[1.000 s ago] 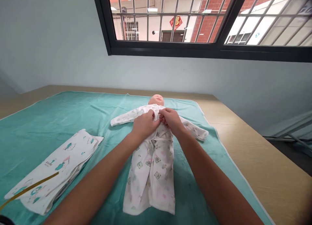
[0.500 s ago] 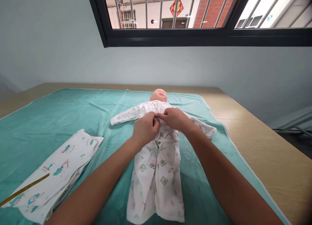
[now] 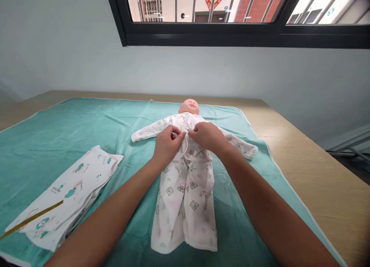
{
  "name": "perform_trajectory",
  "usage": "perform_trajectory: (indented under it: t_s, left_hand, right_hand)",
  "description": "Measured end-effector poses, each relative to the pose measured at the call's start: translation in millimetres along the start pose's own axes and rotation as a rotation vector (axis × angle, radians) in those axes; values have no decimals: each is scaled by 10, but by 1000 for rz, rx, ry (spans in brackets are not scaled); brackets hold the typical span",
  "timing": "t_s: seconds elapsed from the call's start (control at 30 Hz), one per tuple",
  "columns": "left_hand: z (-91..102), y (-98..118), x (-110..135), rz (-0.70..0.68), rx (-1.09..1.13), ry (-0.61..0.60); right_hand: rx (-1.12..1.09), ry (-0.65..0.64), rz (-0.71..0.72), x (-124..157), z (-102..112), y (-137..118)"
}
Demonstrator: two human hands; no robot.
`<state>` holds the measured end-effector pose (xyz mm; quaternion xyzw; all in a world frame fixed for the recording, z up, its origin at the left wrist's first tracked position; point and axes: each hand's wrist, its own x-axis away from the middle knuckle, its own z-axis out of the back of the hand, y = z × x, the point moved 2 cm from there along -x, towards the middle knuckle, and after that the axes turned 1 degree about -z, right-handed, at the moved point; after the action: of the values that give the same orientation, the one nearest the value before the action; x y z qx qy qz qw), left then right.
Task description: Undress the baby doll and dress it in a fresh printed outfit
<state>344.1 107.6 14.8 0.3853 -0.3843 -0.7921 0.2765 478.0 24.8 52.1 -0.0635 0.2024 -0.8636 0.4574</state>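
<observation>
Left hand [image 3: 167,143] and right hand [image 3: 206,137] have crept up the chest. Nearest, the white bear-print cotton romper [image 3: 185,205] lies flat on the teal fleece blanket [image 3: 72,136]. Both hands pinch its front closed, fastening perhaps half done, beneath the head of the pale plastic baby doll [image 3: 189,105].

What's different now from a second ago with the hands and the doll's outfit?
Little moved. The left hand and right hand stay at the chest of the doll, pinching the front of the romper; the left fingers now hook the flap's edge rather than lying flat. Doll, folded cloth and teal blanket lie as before.
</observation>
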Motion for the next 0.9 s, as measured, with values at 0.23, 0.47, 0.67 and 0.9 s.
perform_trajectory:
  t_s: [0.23, 0.47, 0.67, 0.9]
  left_hand:
    - [6, -30, 12, 56, 176, -32]
    - [7, -60, 8, 10, 178, -75]
    - [8, -42, -25, 45, 165, -106]
    - [15, -28, -15, 146, 339, -38]
  right_hand:
    - [-316, -138, -76, -57, 91, 99]
    - [36, -70, -25, 76, 116, -76]
    - [208, 31, 0, 120, 6, -145]
    - [236, 88, -34, 76, -80, -167]
